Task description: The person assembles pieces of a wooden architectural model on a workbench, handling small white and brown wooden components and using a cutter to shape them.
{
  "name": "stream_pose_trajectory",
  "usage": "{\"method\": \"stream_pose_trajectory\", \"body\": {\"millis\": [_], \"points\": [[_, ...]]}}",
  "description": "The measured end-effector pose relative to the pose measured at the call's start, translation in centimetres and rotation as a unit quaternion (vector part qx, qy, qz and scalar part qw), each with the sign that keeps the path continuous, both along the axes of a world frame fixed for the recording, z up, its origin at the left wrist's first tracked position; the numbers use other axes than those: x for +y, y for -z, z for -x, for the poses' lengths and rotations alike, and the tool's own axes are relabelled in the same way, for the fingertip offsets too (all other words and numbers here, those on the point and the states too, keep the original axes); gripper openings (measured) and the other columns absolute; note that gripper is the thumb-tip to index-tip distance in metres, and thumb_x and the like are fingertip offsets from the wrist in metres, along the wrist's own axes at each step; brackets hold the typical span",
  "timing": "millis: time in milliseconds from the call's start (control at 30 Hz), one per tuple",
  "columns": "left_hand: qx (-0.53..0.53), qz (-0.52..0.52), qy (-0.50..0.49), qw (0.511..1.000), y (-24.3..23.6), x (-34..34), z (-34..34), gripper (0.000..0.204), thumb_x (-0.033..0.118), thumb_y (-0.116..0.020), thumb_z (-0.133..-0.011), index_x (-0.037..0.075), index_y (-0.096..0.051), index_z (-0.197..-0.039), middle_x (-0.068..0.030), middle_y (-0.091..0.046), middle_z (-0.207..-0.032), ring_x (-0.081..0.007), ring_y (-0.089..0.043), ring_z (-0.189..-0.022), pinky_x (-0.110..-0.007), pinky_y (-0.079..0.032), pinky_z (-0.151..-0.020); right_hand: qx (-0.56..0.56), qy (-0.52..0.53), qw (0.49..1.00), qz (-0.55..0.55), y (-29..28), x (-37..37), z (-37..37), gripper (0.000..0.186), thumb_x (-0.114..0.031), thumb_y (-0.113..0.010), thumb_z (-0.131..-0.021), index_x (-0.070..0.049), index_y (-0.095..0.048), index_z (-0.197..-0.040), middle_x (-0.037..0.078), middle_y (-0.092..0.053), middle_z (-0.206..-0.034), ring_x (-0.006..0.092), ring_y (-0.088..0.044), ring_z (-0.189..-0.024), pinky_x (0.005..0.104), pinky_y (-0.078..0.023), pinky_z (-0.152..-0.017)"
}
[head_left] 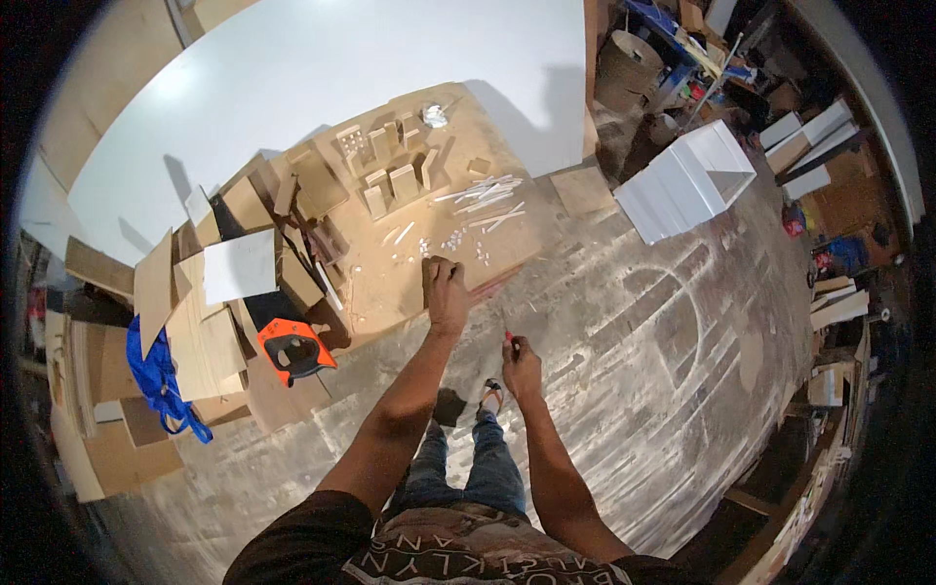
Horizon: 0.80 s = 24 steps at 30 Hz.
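At the near edge of the wooden work board (517, 156), my left hand (447, 292) is closed with its fingers bent down. Whatever it may hold cannot be made out. Apart from the board, lower and to the right, my right hand (522, 369) grips a thin tool with a red end (508, 336); its kind is too small to tell. Small pale cut pieces (453, 239) lie just beyond my left hand. Thin white strips (487, 198) are spread farther right. Toward the back stand several small wooden blocks (404, 182), with a crumpled white wad (435, 116) behind them.
An orange handsaw (292, 349) lies at the board's left among wooden offcuts and panels (210, 341). A blue bag (156, 366) hangs farther left. Behind the board is a large white panel (390, 49). On the stained floor at right stands a white box (682, 185).
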State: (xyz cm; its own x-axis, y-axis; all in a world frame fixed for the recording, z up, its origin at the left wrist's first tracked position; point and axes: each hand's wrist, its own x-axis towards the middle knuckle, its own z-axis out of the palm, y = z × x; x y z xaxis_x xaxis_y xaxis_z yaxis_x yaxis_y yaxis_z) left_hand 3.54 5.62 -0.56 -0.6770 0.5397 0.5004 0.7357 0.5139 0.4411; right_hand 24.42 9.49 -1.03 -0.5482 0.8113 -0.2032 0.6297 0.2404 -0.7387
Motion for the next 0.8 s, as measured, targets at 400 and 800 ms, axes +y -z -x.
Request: {"method": "stream_pose_trajectory", "body": {"millis": [400, 800], "points": [[-0.152, -0.050, 0.058, 0.985, 1.6, -2.5, 1.7, 0.021, 0.002, -0.063, -0.085, 0.001, -0.070, -0.105, -0.0096, -0.065, -0.105, -0.0294, -0.061, -0.104, -0.038, -0.053, -0.089, -0.014, -0.067, 0.998, -0.016, 0.2, 4.6, -4.4, 0.036, -0.036, -0.058, -0.102, -0.001, -0.063, -0.110, 0.026, -0.071, -0.085, 0.0468, -0.069, -0.084, 0.0519, -0.055, -0.072], [-0.083, -0.073, 0.119, 0.987, -0.8, -2.2, 3.2, 0.026, 0.001, -0.074, -0.079, -0.002, -0.073, -0.105, -0.0154, -0.065, -0.105, -0.0344, -0.061, -0.106, -0.040, -0.051, -0.095, -0.014, -0.103, 0.994, -0.025, 0.7, 4.4, -7.2, 0.036, -0.037, -0.058, -0.102, -0.003, -0.062, -0.111, 0.027, -0.071, -0.087, 0.0484, -0.069, -0.084, 0.0536, -0.055, -0.072]]}}
